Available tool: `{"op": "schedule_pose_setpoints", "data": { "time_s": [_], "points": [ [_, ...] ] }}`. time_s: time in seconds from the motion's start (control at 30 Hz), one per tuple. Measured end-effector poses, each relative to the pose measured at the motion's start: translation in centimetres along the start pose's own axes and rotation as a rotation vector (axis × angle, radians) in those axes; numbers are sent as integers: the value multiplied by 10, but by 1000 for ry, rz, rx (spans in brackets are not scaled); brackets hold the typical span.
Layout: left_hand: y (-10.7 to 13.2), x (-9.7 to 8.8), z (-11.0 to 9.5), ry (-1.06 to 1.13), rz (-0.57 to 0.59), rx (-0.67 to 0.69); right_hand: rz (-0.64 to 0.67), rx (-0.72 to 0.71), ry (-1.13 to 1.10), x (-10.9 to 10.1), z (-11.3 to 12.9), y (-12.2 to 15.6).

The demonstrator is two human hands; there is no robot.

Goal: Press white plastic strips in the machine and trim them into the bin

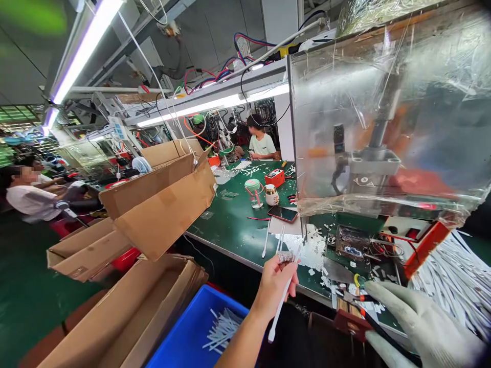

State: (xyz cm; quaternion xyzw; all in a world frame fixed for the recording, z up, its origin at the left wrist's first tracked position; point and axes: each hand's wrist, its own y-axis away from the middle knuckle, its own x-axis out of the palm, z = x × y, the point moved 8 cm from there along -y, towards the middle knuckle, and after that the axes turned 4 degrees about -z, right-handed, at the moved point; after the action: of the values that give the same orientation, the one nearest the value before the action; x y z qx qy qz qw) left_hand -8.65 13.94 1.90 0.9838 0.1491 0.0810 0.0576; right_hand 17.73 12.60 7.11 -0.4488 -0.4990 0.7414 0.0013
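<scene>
My left hand [276, 283] is closed around a thin white strip [283, 301], which slants down to a wider, blunt end below the palm. A grey knitted cover [286, 257] wraps one of its fingers. At the lower right my right hand [425, 317], in a pale work glove, grips pliers [362, 301] with orange-and-black handles. Their jaws point left, over a small reddish-brown block [350, 321] at the bench edge. Part of the handles is hidden by the glove. More thin white strips [265, 243] lie on the bench just beyond my left hand.
A blue bin [192, 327] with white strips stands below left, beside open cardboard boxes [169, 214]. The green bench [230, 225] carries a phone [283, 213], a jar [271, 195] and a bottle [253, 194]. A plastic-covered machine [376, 163] overhangs the right. Several people sit farther off.
</scene>
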Motion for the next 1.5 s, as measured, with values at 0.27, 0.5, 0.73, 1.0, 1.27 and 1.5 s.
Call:
{"op": "schedule_pose_setpoints", "data": {
  "time_s": [0.27,0.5,0.73,1.0,1.27,1.5],
  "points": [
    [6,0,3,-12,-6,-2,114,-8,109,6,26,-37],
    [13,-1,7,-91,-20,3,219,-52,144,14,46,-66],
    [25,-2,1,-193,-19,108,205,-68,150,19,56,-71],
    [31,-1,-7,-291,-46,215,249,-48,145,21,55,-67],
    [32,-3,-10,-379,-64,300,273,-62,164,19,56,-63],
    [31,-2,-1,-422,-20,308,342,-60,198,28,54,-55]
  ]
}}
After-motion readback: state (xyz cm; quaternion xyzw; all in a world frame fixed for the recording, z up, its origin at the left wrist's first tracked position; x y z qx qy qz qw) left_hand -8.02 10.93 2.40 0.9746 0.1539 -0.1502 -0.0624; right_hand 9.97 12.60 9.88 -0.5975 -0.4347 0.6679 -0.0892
